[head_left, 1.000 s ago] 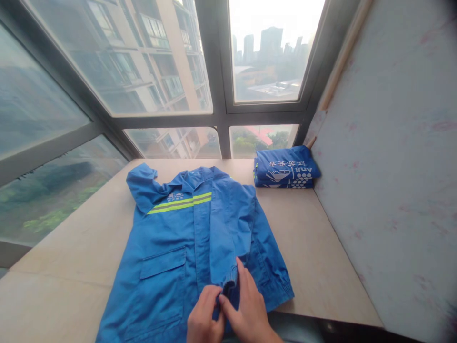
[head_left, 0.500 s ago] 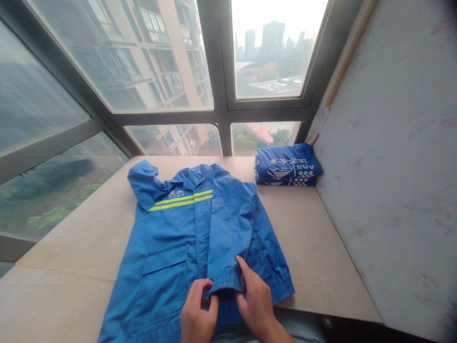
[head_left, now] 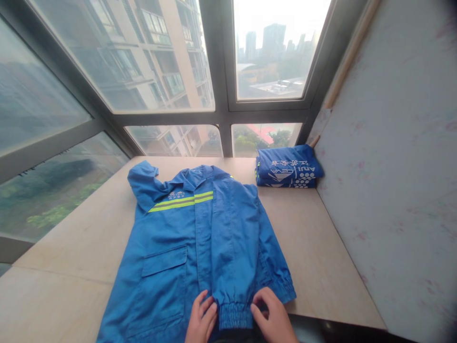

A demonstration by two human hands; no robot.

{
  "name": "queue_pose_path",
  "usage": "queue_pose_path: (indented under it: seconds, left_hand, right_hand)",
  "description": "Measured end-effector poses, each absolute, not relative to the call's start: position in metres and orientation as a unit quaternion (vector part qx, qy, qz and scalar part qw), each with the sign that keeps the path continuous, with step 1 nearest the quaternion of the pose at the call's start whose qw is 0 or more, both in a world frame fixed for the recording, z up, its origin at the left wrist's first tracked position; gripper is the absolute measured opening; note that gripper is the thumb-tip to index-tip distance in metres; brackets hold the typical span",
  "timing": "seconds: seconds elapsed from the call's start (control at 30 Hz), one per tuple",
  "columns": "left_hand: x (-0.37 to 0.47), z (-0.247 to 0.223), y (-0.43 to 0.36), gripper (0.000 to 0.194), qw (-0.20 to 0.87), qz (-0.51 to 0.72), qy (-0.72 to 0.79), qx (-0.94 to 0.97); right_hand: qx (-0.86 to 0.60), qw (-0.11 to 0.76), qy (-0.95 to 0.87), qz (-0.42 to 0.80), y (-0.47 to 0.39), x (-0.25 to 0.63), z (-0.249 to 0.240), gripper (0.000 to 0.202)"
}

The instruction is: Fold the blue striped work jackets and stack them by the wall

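A blue work jacket (head_left: 164, 276) lies front up, with a yellow-and-grey stripe across its chest. One sleeve (head_left: 235, 238) is folded down over the jacket's front, its elastic cuff (head_left: 234, 316) flat at the near edge. My left hand (head_left: 203, 318) has its fingertips closed at the cuff's left edge. At the cuff's right edge, the thumb and curled fingers of my right hand (head_left: 273, 315) pinch the cloth. The other sleeve (head_left: 143, 178) is bunched at the far left.
Folded blue garments with white print (head_left: 289, 166) are stacked at the back right, against the patterned wall (head_left: 400, 190). Window frames (head_left: 160, 119) border the pale tabletop (head_left: 71, 247) at the back and left. The table's near edge shows at the lower right.
The folded sleeve now lies straighter and flatter, its cuff drawn nearer and slightly right. My hands have moved apart, from the cuff's opening to its two side edges.
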State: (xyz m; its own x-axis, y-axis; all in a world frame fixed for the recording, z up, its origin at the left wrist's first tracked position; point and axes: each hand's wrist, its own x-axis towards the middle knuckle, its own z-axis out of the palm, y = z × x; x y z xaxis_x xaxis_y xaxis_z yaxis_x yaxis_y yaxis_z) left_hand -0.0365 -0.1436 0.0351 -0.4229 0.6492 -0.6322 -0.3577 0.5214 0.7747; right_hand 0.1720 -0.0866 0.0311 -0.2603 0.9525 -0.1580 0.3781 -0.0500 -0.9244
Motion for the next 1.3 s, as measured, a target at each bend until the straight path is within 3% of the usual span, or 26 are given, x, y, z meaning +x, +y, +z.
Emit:
queue_pose_path:
  seconds: [0.13, 0.2, 0.37, 0.43, 0.63, 0.77, 0.97, 1.2, 1.3]
  left_hand:
    - [-0.035, 0.036, -0.127, 0.084, 0.533, 0.435, 0.716, 0.117]
    - [-0.03, 0.041, -0.118, 0.078, 0.544, 0.436, 0.702, 0.144]
    - [-0.004, 0.061, -0.101, 0.049, 0.627, 0.515, 0.575, 0.103]
    - [0.012, 0.07, -0.09, 0.048, 0.646, 0.538, 0.537, 0.068]
    - [0.048, 0.095, -0.056, 0.058, 0.667, 0.577, 0.466, 0.073]
    - [0.05, 0.081, -0.068, 0.061, 0.669, 0.578, 0.445, 0.14]
    - [0.052, 0.025, -0.102, 0.057, 0.729, 0.438, 0.518, 0.092]
    - [0.05, 0.028, -0.095, 0.071, 0.717, 0.405, 0.548, 0.146]
    - [0.055, 0.028, -0.091, 0.062, 0.693, 0.376, 0.585, 0.188]
  right_hand:
    - [-0.594, 0.312, -0.453, 0.587, -0.084, 0.166, 0.001, 0.049]
    - [-0.582, 0.32, -0.382, 0.642, -0.084, 0.156, 0.0, 0.066]
    - [-0.434, 0.327, -0.26, 0.798, -0.064, 0.147, 0.037, 0.066]
    - [-0.445, 0.35, -0.289, 0.772, -0.042, 0.153, 0.056, 0.059]
    - [-0.531, 0.399, -0.52, 0.537, 0.014, 0.186, 0.1, 0.049]
    - [-0.553, 0.415, -0.592, 0.414, -0.013, 0.209, 0.085, 0.05]
    - [-0.635, 0.301, -0.533, 0.472, -0.043, 0.231, 0.012, 0.049]
    - [-0.632, 0.315, -0.566, 0.426, -0.041, 0.238, 0.024, 0.05]
    - [-0.647, 0.3, -0.585, 0.386, -0.046, 0.246, 0.017, 0.051]
